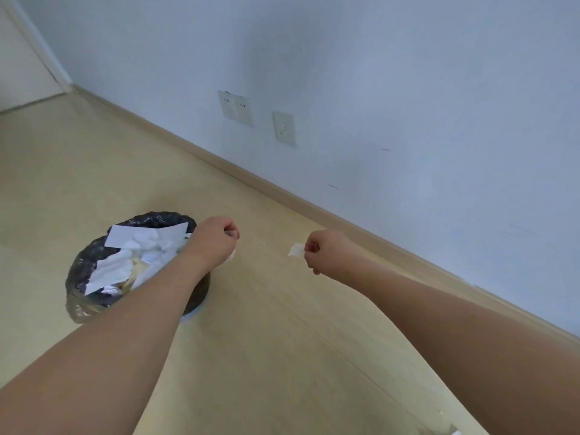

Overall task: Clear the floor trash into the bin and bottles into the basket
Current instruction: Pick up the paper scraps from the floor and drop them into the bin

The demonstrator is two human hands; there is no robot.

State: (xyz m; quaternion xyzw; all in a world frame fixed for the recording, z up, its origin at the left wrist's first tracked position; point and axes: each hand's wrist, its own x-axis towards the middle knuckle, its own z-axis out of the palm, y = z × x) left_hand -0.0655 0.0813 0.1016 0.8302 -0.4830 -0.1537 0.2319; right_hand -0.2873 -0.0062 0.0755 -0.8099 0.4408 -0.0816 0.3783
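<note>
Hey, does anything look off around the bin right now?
Yes: the black-lined bin is heaped, white paper sheets poking over its rim. Both hands hold paper scraps outside it.

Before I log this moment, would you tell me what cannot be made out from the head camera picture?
- Left hand: curled fingers hide most of the white scrap it grips.
- Round bin with black bag: the left forearm covers its right side; white papers hide the contents below.
- Pale object at the bottom edge: cut off, unidentifiable.
- Basket and bottles: outside the frame.
- Right hand: its small white scrap is too blurred to identify.
</note>
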